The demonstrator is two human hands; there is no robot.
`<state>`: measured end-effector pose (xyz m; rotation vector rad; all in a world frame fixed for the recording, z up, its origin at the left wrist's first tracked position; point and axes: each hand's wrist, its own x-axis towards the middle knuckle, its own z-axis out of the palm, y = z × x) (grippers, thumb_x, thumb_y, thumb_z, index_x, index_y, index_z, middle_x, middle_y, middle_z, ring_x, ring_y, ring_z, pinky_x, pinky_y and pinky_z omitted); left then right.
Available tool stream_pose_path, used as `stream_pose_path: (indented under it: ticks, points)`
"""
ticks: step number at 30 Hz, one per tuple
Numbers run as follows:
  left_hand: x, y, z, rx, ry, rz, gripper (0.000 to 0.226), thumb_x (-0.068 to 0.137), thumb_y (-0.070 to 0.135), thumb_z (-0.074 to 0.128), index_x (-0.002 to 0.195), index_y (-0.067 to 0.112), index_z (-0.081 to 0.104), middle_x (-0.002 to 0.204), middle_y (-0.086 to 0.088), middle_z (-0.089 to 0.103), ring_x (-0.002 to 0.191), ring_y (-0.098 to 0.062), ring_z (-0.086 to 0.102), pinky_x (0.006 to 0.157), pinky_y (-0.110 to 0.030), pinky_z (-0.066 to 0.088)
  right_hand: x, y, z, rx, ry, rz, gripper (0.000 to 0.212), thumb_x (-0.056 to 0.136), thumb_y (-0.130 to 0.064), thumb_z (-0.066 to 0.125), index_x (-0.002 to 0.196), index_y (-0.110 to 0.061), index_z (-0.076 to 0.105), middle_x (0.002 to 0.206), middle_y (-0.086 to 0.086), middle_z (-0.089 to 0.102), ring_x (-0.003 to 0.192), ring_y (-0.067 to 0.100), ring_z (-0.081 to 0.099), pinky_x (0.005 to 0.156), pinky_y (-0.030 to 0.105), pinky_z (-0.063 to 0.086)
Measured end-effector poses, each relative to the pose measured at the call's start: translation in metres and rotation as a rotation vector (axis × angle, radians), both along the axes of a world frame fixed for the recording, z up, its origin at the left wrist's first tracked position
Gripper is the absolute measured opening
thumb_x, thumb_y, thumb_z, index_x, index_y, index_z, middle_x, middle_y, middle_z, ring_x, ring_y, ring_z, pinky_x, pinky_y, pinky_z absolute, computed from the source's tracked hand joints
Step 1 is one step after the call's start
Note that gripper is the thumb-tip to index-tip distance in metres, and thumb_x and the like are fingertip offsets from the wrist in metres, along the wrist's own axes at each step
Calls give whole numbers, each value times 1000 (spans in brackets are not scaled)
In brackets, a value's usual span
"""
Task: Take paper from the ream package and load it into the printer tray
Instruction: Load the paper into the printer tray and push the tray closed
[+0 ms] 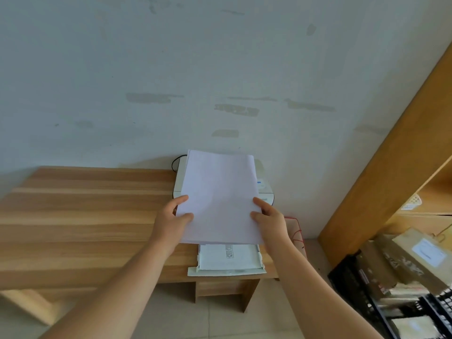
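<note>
A stack of white paper (220, 194) is held in the air above the white printer (265, 190), hiding most of it. My left hand (171, 220) grips the stack's left edge, thumb on top. My right hand (270, 217) grips the right edge the same way. Below the stack's near edge, the printer's pulled-out tray (228, 260) sticks out over the front of the desk, and it looks pale inside. No ream package is in view.
The printer stands at the right end of a wooden desk (80, 216) against a pale wall. A wooden shelf unit (396, 152) rises at the right. Cardboard boxes and black crates (403, 272) are piled on the floor beside it. A red cord (297, 231) hangs by the desk's right end.
</note>
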<state>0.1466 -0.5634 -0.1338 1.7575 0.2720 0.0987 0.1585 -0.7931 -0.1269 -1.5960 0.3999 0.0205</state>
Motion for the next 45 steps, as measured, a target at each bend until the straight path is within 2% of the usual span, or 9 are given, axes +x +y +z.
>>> stream_pose_path:
  ticks: [5,9,16,21,23,26,32,41,45]
  points:
    - [0,-43,-9,49,47,48,45,88,11,62,128,30,54,137,0,47,116,-20,47,72,-22,43,13,-42,-15,-25,29,61,41,93,-14,57,127,-35,59,122,-4,57,92,15,60,62,21,49]
    - [-3,-68,-23,17,98,100,44,87,11,63,125,31,55,127,-2,51,103,-20,53,65,-23,46,19,-67,-29,-11,46,107,40,92,-11,57,127,-32,60,123,-3,55,94,14,58,62,19,47]
    - [-8,-85,-48,-21,155,157,48,82,7,64,123,32,57,127,-2,54,101,-19,57,77,-29,47,20,-84,-53,-21,104,155,41,94,-10,55,130,-29,59,111,-6,58,92,16,58,74,27,50]
    - [-11,-86,-70,-41,204,144,48,82,7,65,124,29,57,127,-1,54,109,-21,55,83,-30,46,14,-87,-72,-59,139,165,40,94,-8,54,130,-24,59,110,-4,59,87,14,58,68,23,49]
    - [-13,-84,-81,-37,226,136,47,82,8,64,124,29,57,127,0,54,110,-20,53,82,-29,45,11,-86,-83,-87,163,169,40,94,-9,54,131,-23,58,106,-6,59,89,16,59,71,26,51]
    - [-17,-80,-97,-58,258,131,46,82,7,64,122,29,58,127,-1,55,108,-20,55,74,-24,45,6,-82,-99,-98,197,169,41,93,-9,54,132,-22,58,117,0,60,95,20,59,79,30,51]
    - [-20,-69,-126,-48,310,120,47,80,6,64,122,28,59,129,1,54,112,-17,54,85,-28,44,0,-70,-124,-106,263,143,42,93,-9,53,133,-22,56,115,-1,56,86,10,55,64,21,46]
    - [-16,-65,-143,-44,376,106,42,82,11,61,122,25,58,120,2,55,102,-17,56,72,-24,44,3,-63,-145,-147,361,119,43,90,-9,53,131,-22,59,116,1,58,86,16,58,62,26,47]
    - [-20,-66,-152,-65,407,96,43,80,12,63,121,23,59,121,1,58,104,-18,57,78,-27,44,2,-64,-153,-122,394,99,41,90,-8,53,129,-20,60,114,1,59,84,16,60,65,27,50]
